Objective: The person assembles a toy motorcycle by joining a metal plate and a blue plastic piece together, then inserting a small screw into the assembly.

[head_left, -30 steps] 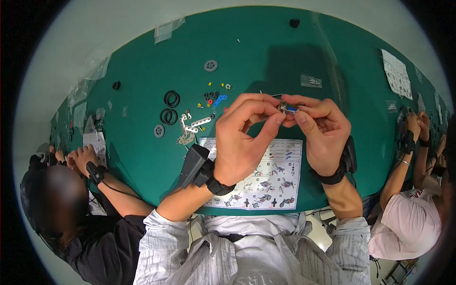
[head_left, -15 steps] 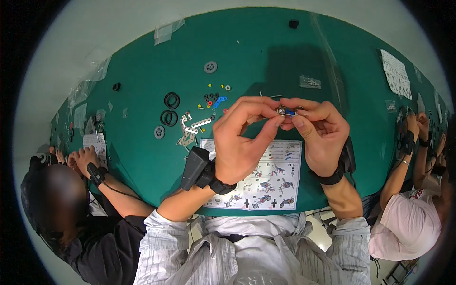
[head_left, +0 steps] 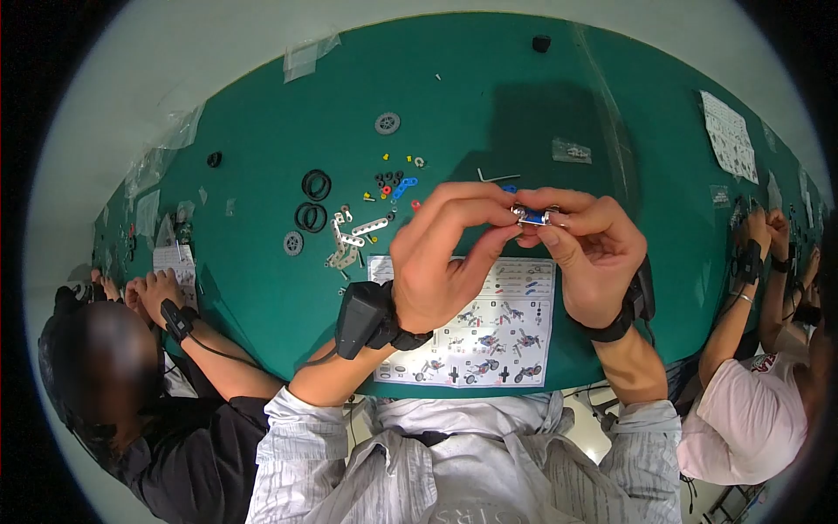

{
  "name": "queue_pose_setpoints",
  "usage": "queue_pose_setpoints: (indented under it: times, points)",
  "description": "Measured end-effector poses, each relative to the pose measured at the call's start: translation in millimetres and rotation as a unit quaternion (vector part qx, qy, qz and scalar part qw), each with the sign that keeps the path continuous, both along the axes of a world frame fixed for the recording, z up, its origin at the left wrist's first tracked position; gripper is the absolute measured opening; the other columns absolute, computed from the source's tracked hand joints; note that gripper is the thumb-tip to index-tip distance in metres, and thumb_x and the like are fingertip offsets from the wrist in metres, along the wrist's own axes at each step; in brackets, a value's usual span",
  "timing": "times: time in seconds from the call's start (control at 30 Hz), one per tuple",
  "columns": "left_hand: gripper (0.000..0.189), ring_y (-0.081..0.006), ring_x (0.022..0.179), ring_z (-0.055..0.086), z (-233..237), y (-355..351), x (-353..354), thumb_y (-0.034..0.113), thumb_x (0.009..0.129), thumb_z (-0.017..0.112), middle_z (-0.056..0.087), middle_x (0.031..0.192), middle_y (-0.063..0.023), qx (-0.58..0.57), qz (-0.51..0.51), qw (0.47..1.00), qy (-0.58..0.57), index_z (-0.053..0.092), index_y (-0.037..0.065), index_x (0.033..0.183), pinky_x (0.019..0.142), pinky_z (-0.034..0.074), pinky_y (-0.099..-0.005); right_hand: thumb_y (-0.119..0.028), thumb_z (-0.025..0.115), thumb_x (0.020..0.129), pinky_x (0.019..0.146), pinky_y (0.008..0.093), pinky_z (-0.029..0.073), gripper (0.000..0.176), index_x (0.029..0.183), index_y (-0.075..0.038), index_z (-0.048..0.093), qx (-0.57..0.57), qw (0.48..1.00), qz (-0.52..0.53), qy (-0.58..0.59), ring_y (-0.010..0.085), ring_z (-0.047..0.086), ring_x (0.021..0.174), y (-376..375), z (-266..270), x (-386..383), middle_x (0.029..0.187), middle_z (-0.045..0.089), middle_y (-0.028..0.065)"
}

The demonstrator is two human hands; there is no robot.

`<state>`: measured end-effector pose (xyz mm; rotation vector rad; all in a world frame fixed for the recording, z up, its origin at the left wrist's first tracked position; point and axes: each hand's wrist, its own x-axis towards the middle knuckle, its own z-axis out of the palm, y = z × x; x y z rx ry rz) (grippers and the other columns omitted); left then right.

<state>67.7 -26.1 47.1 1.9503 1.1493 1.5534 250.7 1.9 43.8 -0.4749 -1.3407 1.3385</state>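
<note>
Between my two hands is a small assembly of silvery metal and blue parts. My left hand pinches its left end between thumb and fingers. At its right end, my right hand grips it the same way. The fingertips cover part of the assembly. Below the hands a printed instruction sheet lies on the green table. An L-shaped key lies just beyond my fingers.
Left of my hands lie black rings, perforated metal strips, a blue part and grey wheels. A small bag lies ahead. One person sits at left, others at right.
The assembly has turned slightly between my fingers, showing more of its metal and blue parts. My left hand has shifted a little, and more of the L-shaped key now shows.
</note>
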Motion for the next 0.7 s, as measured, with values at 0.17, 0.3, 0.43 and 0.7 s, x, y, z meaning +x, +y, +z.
queue_pose_setpoints:
  times: [0.17, 0.3, 0.43, 0.7]
  points:
    - [0.026, -0.0233, 0.099, 0.066, -0.3, 0.0, -0.6, -0.008, 0.081, 0.075, 0.064, 0.109, -0.0169, 0.0, -0.004, 1.0, 0.012, 0.062, -0.003, 0.102, 0.082, 0.057, -0.0314, 0.011, 0.069, 0.088, 0.085, 0.0346, 0.058, 0.017, 0.098, 0.002, 0.06, 0.057, 0.996, -0.025, -0.06, 0.0264, 0.071, 0.099, 0.4, 4.7, 2.7, 0.116, 0.068, 0.0291]
    - [0.028, -0.0248, 0.097, 0.067, 2.2, 1.7, -2.5, -0.008, 0.079, 0.076, 0.064, 0.108, -0.0168, 0.023, -0.004, 0.999, 0.037, 0.061, -0.002, 0.102, 0.081, 0.056, -0.0326, 0.011, 0.072, 0.085, 0.083, 0.0339, 0.057, 0.019, 0.095, 0.0, 0.061, 0.078, 0.994, -0.04, -0.065, 0.0267, 0.071, 0.1, 1.6, 5.8, 0.0, 0.114, 0.07, 0.0277]
    - [0.03, -0.027, 0.095, 0.067, 3.8, 2.6, -3.5, -0.008, 0.077, 0.077, 0.063, 0.106, -0.0166, 0.038, -0.004, 0.998, 0.056, 0.061, 0.0, 0.1, 0.08, 0.054, -0.0341, 0.009, 0.073, 0.084, 0.08, 0.0338, 0.057, 0.018, 0.093, -0.001, 0.061, 0.106, 0.99, -0.046, -0.079, 0.0265, 0.072, 0.097, 3.1, 5.0, 0.7, 0.112, 0.071, 0.0272]
    - [0.036, -0.0298, 0.09, 0.067, 5.4, 2.9, -8.8, -0.007, 0.075, 0.077, 0.061, 0.108, -0.0157, 0.049, -0.013, 0.995, 0.091, 0.058, 0.002, 0.104, 0.071, 0.055, -0.0349, 0.009, 0.076, 0.081, 0.077, 0.0343, 0.057, 0.019, 0.09, -0.001, 0.062, 0.148, 0.984, -0.039, -0.092, 0.0274, 0.073, 0.093, 6.1, 6.7, 1.8, 0.109, 0.072, 0.0261]
